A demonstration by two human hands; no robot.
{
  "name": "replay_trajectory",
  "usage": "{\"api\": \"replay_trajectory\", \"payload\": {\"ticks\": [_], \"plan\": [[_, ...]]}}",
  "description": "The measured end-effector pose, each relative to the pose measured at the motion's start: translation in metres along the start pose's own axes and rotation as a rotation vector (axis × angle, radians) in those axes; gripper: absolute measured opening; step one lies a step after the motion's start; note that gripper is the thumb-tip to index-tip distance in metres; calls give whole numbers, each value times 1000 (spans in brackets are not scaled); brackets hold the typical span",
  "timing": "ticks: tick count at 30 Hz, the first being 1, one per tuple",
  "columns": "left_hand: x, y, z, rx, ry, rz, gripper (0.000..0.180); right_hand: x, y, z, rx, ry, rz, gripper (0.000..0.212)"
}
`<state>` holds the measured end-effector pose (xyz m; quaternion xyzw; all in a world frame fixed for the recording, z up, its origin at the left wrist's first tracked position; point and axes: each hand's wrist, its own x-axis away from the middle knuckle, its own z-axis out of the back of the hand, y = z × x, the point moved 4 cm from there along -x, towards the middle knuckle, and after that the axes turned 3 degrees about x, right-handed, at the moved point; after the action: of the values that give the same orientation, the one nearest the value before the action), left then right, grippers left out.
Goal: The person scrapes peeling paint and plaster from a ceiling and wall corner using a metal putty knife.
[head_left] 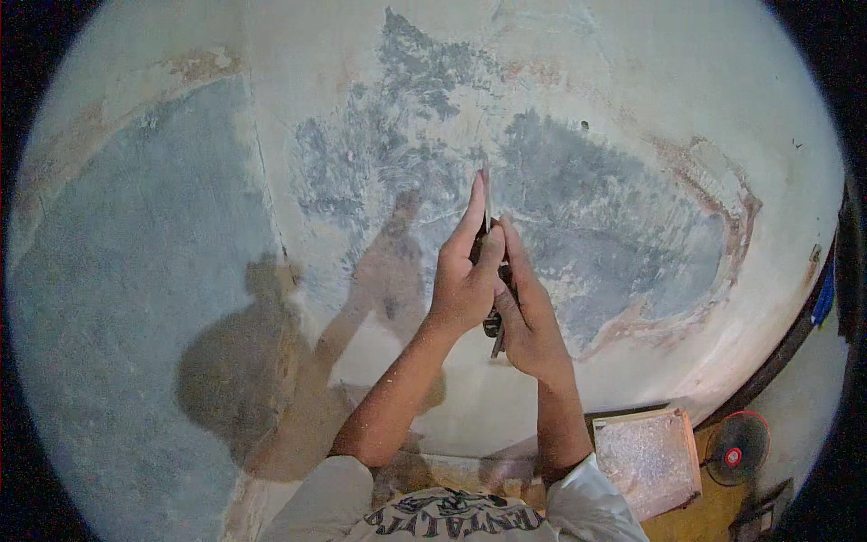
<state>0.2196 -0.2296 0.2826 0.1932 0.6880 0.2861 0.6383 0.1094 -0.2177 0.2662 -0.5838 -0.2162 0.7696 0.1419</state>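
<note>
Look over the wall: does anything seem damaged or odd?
Yes. Behind the left hand and right hand, the wall has a ragged grey patch where its pale coat appears missing or worn. Its right side has a rough, brownish edge, unlike the smoother surface around it.

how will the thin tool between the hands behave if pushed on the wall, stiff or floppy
The thin tool is probably fairly stiff, as its visible edge looks straight; slight flex is possible, since that edge looks narrow. It seems unlikely to slip easily, with the left hand and right hand both on it.
</note>
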Motion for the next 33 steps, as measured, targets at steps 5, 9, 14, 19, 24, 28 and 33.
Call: {"api": "replay_trajectory", "payload": {"ticks": [5, 9, 14, 19, 24, 28, 33], "plan": [[-13, 5, -18, 0, 49, -117, 59, 4, 12, 7, 174, 19, 2, 55], [-37, 6, -18, -14, 182, -187, 56, 1, 16, 28, 169, 202, -9, 47], [-53, 9, -20, 328, 193, -41, 56, -26, 15, 31, 220, 92, -125, 42], [-74, 23, -20, 321, 275, -109, 56, -50, 14, 14, 139, 260, 77, 45], [-106, 13, -8, 386, 193, -134, 58, -73, 7, 5, 229, 333, 133, 47], [-148, -17, -1, 576, 104, 51, 58, -100, -5, 8, 361, 335, 262, 46], [-190, -32, 14, 539, 134, -91, 59, -132, -18, -1, 603, 348, 342, 45]]}}
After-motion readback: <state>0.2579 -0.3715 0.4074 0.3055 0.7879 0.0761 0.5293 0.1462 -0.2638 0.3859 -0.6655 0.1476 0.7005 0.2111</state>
